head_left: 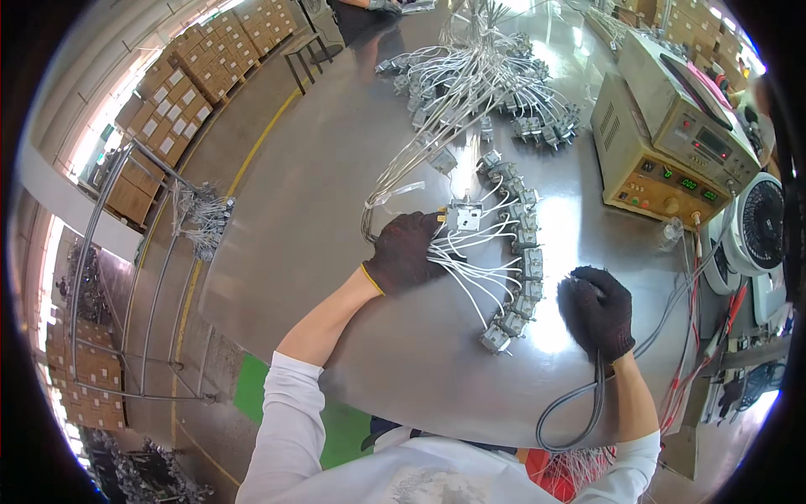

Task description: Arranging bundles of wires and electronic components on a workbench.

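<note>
My left hand (406,254), in a dark knitted glove with a yellow cuff edge, is closed on a bundle of white wires (460,262). At its fingertips is a small square metal component (464,216) with a brass-coloured stub. Several similar metal components (528,238) lie in a curved row to the right, each joined to the wires. My right hand (598,311), gloved too, is curled closed right of that row, apart from it. A grey cable (598,391) comes out below this hand and loops near the table edge; whatever tip it has is hidden in the fingers.
A large heap of wired components (495,84) covers the table's far side. Two stacked bench instruments (663,168) with lit displays stand at right, beside a white fan (760,223). Left of the table is a metal rack (147,336); cartons (168,109) are piled behind. Another person (365,25) stands beyond.
</note>
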Demonstrator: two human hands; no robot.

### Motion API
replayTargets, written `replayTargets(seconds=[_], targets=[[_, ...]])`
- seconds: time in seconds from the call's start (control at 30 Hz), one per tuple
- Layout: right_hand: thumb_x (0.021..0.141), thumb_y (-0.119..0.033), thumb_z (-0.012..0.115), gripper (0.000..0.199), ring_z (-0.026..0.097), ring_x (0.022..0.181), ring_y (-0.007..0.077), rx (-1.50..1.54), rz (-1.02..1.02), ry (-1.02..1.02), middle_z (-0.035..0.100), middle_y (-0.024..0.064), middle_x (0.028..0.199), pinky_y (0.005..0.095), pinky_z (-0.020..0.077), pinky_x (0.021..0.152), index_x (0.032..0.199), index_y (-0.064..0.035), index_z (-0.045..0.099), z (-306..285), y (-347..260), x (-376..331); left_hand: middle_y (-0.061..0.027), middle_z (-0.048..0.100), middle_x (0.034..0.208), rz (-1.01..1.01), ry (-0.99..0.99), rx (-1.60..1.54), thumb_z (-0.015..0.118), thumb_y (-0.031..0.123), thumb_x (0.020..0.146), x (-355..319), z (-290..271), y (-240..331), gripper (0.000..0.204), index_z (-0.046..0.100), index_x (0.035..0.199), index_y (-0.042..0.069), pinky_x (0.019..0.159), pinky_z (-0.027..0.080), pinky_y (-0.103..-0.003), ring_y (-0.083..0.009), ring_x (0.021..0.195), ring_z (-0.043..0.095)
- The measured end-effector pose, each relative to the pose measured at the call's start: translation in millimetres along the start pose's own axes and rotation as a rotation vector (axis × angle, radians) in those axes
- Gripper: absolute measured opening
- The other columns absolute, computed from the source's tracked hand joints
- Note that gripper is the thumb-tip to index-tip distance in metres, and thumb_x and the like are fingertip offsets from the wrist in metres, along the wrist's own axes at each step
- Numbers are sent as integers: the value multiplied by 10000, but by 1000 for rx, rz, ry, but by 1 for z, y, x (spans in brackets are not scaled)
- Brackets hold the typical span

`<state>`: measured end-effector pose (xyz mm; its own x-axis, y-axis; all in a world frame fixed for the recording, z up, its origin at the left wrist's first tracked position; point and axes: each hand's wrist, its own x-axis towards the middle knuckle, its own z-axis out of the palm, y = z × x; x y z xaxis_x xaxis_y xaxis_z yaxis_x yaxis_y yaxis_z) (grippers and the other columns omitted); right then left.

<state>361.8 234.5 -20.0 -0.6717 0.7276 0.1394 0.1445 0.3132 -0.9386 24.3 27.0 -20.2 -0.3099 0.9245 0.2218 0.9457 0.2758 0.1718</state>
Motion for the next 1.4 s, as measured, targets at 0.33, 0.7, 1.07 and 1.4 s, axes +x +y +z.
replayTargets(seconds=[0.33,0.7,1.07,1.4], targets=[[1032,-63,646,192,715,890,201,-88,-42,-7,735,137,978,331,610,790,1154,78,692,0,0,-1,-194,676,1040,6,50,-52,888,524,613,0,-2,1,731,697,1097,11,828,545,-513,-398,936,675],[977,-205,686,295,749,965,252,10,89,52,787,178,1046,372,576,892,1148,28,752,6,3,-5,-230,682,1155,-37,-135,-30,811,547,798,1,-23,11,825,593,1395,20,958,530,-491,-408,1066,657],[986,-189,701,279,753,972,251,-16,28,35,788,174,1056,375,581,895,1163,20,752,5,0,-6,-222,689,1127,-6,-55,-30,827,508,765,1,-22,11,810,601,1372,22,930,548,-478,-398,1046,669],[999,-130,685,242,728,962,217,-97,-2,27,770,149,1042,352,581,892,1157,45,741,4,-14,-6,-234,689,1148,-42,-142,-36,824,522,768,3,-21,9,826,596,1375,11,932,556,-499,-414,1053,675]])
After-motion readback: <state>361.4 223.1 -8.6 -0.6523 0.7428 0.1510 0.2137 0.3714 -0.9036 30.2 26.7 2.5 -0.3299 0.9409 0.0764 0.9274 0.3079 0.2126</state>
